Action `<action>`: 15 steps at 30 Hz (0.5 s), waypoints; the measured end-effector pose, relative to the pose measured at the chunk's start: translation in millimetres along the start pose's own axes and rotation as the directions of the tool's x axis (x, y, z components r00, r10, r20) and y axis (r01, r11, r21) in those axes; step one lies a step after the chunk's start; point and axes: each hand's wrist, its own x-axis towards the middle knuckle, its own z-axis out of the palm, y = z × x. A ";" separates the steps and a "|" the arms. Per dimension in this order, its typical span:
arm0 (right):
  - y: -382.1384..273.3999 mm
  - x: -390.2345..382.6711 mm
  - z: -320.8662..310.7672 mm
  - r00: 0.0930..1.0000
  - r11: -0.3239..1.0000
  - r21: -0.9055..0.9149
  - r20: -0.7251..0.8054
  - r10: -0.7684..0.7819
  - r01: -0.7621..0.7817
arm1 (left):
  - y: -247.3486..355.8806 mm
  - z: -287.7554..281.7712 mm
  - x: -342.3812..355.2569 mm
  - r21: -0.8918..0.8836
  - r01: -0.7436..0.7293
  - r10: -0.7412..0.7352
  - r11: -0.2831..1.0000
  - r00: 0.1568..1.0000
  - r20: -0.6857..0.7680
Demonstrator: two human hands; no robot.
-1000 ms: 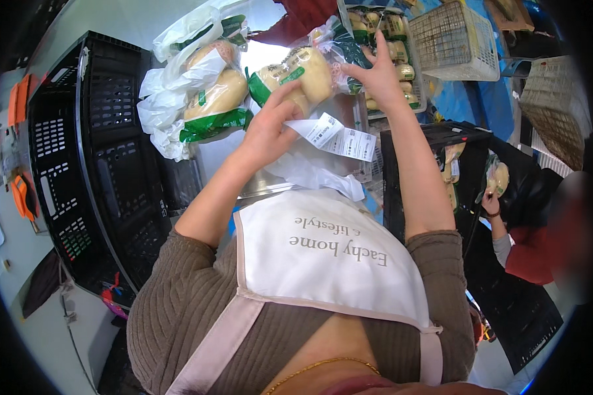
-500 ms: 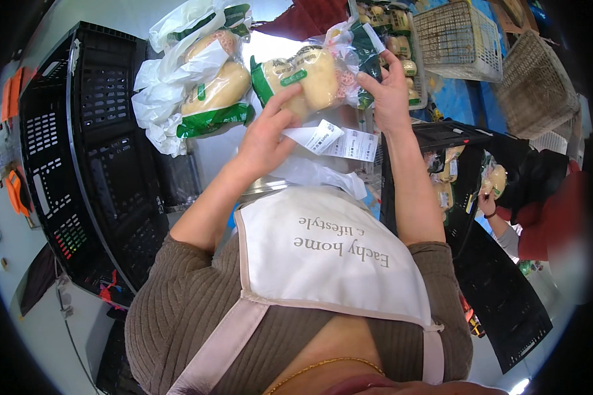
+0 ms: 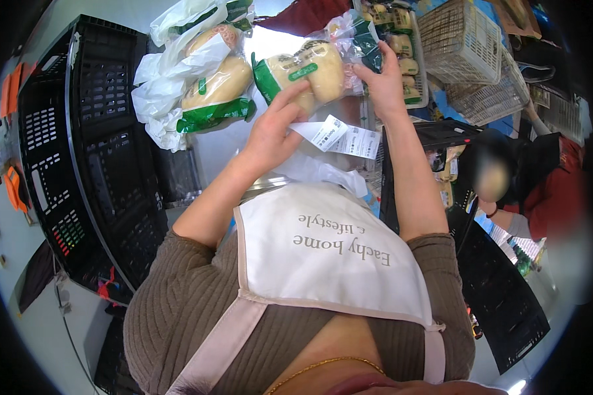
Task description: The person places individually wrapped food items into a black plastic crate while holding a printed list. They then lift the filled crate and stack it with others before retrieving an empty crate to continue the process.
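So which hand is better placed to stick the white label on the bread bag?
Probably the left hand: it is at the white label strip, just below the bread bag. The right hand grips the bag's right end.

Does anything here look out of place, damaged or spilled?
Nothing is clearly damaged or spilled. The left hand and right hand hold a clear bag of pale rolls. A strip of white labels hangs loose under it. More bagged rolls lie heaped, not in rows.

Black crates (image 3: 79, 151) left, wire baskets (image 3: 464, 39) upper right.
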 end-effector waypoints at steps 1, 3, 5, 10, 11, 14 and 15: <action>-0.6 -1.3 1.4 1.000 0.999 0.044 0.001 0.021 -0.021 | -0.7 0.2 -0.7 -0.013 0.000 0.000 1.000 1.000 0.001; -3.6 -5.2 5.7 0.998 0.989 0.132 0.006 0.063 -0.063 | -1.3 0.0 -1.5 -0.016 -0.003 0.003 1.000 1.000 -0.002; -2.4 -4.4 8.8 0.998 0.996 0.074 -0.003 0.059 -0.059 | -1.1 0.3 -1.8 0.002 -0.014 0.014 1.000 1.000 -0.008; -2.3 -4.4 11.9 0.999 0.999 -0.001 -0.015 0.040 -0.040 | -2.1 1.5 -4.0 0.019 -0.012 0.012 1.000 0.999 -0.031; 0.9 -3.5 10.7 1.000 1.000 -0.009 -0.024 0.020 -0.020 | -1.4 2.2 -4.2 0.016 -0.006 0.006 1.000 0.999 -0.036; -1.8 -4.3 7.8 0.998 0.996 0.076 -0.038 -0.051 0.054 | -1.8 7.8 -2.7 0.060 -0.064 0.068 0.996 0.996 -0.064; -4.6 -6.0 5.1 0.996 0.989 0.123 -0.046 -0.076 0.081 | -1.0 9.5 -4.4 0.037 -0.016 0.018 0.999 0.997 -0.078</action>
